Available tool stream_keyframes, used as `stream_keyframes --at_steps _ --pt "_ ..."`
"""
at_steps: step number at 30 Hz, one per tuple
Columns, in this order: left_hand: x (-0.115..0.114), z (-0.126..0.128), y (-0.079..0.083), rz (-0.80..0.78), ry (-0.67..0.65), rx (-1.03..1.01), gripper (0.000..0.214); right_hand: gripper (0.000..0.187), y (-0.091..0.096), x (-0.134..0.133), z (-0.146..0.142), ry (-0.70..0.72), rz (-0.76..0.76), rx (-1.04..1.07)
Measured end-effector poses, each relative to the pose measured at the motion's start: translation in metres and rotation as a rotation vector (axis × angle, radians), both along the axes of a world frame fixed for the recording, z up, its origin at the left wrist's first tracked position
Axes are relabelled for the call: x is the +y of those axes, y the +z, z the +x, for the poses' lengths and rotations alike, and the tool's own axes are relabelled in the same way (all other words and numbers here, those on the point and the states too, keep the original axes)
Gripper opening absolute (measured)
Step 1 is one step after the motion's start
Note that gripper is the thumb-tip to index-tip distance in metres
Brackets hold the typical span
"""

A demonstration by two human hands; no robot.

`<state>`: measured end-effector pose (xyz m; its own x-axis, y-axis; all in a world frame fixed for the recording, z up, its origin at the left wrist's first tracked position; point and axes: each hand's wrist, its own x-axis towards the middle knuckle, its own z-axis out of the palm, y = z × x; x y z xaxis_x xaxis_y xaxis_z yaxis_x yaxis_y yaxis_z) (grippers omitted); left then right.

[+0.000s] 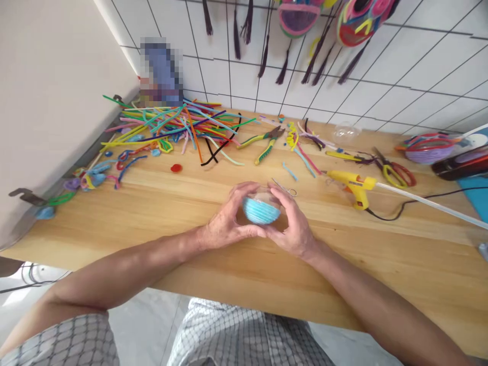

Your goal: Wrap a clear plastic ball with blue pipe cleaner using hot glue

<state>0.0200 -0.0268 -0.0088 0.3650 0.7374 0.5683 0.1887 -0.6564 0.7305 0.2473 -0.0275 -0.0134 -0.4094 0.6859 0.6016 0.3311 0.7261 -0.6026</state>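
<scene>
1. Above the near half of the wooden table (152, 203), around the middle of its width, a rounded craft piece (261, 211) is held between two bare hands; its lower part is ribbed in light blue, and its upper part looks clear.
2. The left hand (224, 218) is cupped around one side of the piece, fingers curled over the far top and thumb along the near underside.
3. The right hand (295, 226) mirrors it on the other side, fingertips at the upper edge, thumb below; the thumb tips meet or nearly meet, I cannot tell which.
4. Just beyond the right hand lies a small thin metal tool (281, 186) with a ringed end.
5. Farther back on the left, a loose heap of multicoloured fuzzy stems (190, 124) spreads toward the wall (213, 71), with a red disc-like piece (176, 168) in front.
6. Pliers (275, 133) with yellow-green handles rest beside the heap, near a yellow coil (292, 136).
7. To the right sits a yellow glue gun (351, 179), a long pale stick (430, 206) extending from its back; behind it are scissors (386, 165) with red and yellow handles.
8. Dark tassels (246, 25) hang against the white, black-lined wall.
</scene>
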Motion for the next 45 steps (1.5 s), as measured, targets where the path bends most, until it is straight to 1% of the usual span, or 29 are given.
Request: stream_keyframes --at_steps 1,5,8,9,11,13,14,16,19,21,24,27,29,30,32,34,37,40,42,44,45 --pt "0.000 -0.001 0.001 -0.003 0.008 -0.003 0.089 0.092 0.000 0.000 0.001 -0.008 -0.013 0.011" --pt "0.000 -0.003 0.005 0.011 0.079 -0.049 0.046 0.090 0.002 0.002 0.003 -0.048 -0.019 0.004" --pt "0.001 -0.002 0.005 0.061 0.117 -0.067 0.023 0.092 0.004 0.002 0.003 -0.064 -0.018 -0.024" --pt "0.000 -0.001 0.005 0.080 0.122 -0.062 0.020 0.093 0.004 0.001 0.003 -0.067 -0.017 -0.031" --pt "0.000 0.000 0.006 0.105 0.122 -0.058 0.021 0.094 0.006 0.000 0.003 -0.076 -0.005 -0.043" --pt "0.000 0.000 0.007 0.073 0.131 -0.108 0.027 0.093 0.007 -0.001 0.002 -0.087 0.022 -0.057" --pt "0.000 0.000 0.008 0.031 0.142 -0.140 0.027 0.092 0.008 -0.002 0.002 -0.091 0.036 -0.065" --pt "0.002 0.000 0.008 -0.089 0.162 -0.183 0.020 0.092 0.009 -0.002 0.001 -0.097 0.057 -0.082" --pt "0.005 0.002 0.008 -0.256 0.161 -0.189 0.018 0.093 0.010 -0.003 0.001 -0.104 0.066 -0.098" --pt "0.007 0.003 0.009 -0.320 0.166 -0.189 0.017 0.094 0.010 -0.003 0.001 -0.108 0.074 -0.109" --pt "0.007 0.004 0.012 -0.362 0.180 -0.171 0.022 0.097 0.010 -0.003 0.002 -0.096 0.087 -0.116" --pt "0.003 0.003 0.016 -0.408 0.123 -0.155 0.031 0.097 0.007 -0.002 0.005 -0.100 0.054 -0.073" --pt "0.000 0.003 0.018 -0.448 0.078 -0.173 0.036 0.095 0.004 -0.001 0.007 -0.124 -0.007 -0.015" --pt "0.000 0.003 0.018 -0.473 0.075 -0.199 0.038 0.095 0.003 0.000 0.009 -0.139 -0.041 0.015" --pt "0.003 0.003 0.018 -0.532 0.126 -0.286 0.040 0.094 0.000 0.001 0.011 -0.156 -0.097 0.064" --pt "0.011 0.003 0.016 -0.599 0.215 -0.399 0.038 0.094 -0.002 0.001 0.012 -0.147 -0.127 0.091" --pt "0.026 0.000 0.012 -0.675 0.324 -0.530 0.031 0.095 -0.002 0.001 0.012 -0.115 -0.116 0.093" --pt "0.037 -0.003 0.008 -0.695 0.382 -0.572 0.022 0.098 -0.002 0.001 0.012 -0.105 -0.045 0.064" --pt "0.037 -0.004 0.007 -0.671 0.393 -0.567 0.019 0.100 0.000 0.001 0.011 -0.098 0.011 0.047" --pt "0.032 -0.004 0.009 -0.618 0.358 -0.517 0.023 0.101 0.003 0.001 0.010 -0.087 0.058 0.028" --pt "0.028 -0.004 0.010 -0.589 0.317 -0.469 0.024 0.102 0.005 0.001 0.009 -0.082 0.079 0.009"
